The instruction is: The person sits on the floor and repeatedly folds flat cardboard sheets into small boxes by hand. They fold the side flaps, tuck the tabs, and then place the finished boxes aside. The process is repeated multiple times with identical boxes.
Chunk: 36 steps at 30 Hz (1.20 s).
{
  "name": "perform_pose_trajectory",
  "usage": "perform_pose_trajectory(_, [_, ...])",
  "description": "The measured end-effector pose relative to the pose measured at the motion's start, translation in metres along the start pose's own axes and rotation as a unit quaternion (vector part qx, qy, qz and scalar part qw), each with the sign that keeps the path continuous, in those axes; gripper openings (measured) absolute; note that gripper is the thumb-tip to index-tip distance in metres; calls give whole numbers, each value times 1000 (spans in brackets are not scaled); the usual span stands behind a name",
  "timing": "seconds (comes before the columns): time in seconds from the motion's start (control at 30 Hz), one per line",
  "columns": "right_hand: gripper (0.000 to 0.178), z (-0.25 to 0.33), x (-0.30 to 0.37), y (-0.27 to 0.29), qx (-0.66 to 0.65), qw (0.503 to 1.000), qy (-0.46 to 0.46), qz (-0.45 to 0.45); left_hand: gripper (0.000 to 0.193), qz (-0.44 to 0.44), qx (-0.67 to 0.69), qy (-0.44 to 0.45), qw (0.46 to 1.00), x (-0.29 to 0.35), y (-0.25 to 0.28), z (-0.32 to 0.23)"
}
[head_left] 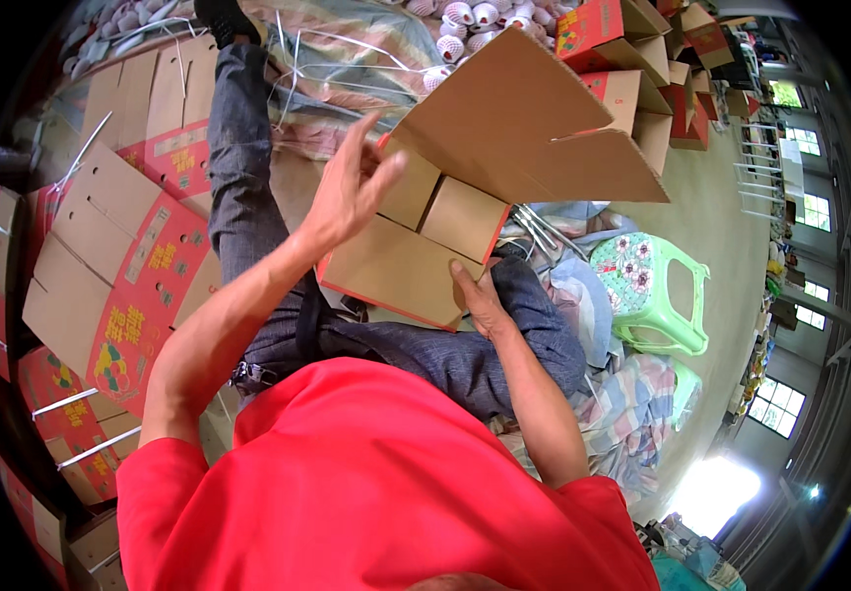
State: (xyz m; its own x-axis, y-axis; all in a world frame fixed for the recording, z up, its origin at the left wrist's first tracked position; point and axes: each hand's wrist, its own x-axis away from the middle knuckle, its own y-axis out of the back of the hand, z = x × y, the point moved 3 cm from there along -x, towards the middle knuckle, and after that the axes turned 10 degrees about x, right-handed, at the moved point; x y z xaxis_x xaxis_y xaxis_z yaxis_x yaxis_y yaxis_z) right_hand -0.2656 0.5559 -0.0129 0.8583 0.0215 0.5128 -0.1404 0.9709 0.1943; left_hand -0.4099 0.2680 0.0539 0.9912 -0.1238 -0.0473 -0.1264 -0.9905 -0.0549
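Note:
A cardboard box with red edges rests against my lap, its brown flaps partly folded in over one face. At its far right, a large brown flap stands up and outward. My right hand grips the box's near right edge, thumb on top of the cardboard and the other fingers mostly hidden. Over the left side of the box, my left hand is raised with its fingers apart and holds nothing. Whether it touches the box edge I cannot tell.
Flattened red-and-brown cartons lie at the left, with strapped bundles beyond them. A green stool stands at the right beside crumpled cloth. Open boxes and fruit in foam nets sit at the far side.

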Motion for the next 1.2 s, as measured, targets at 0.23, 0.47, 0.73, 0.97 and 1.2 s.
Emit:
perform_pose_trajectory(0.23, [75,-14,-7,-3,6,999,-35,-12,83,173,379,241,877,-94,-34,-90])
perform_pose_trajectory(0.47, [80,-8,-8,-6,20,998,-50,-14,83,201,221,231,926,-41,-8,-97])
perform_pose_trajectory(0.73, [64,13,-5,9,26,997,-3,-66,66,71,404,404,818,69,10,-85])
perform_pose_trajectory(0.97, [61,18,-11,12,66,997,-3,-26,69,208,401,459,765,60,10,-47])
perform_pose_trajectory(1.2, [59,-8,-27,20,181,983,4,15,59,236,306,289,876,-12,10,-31])
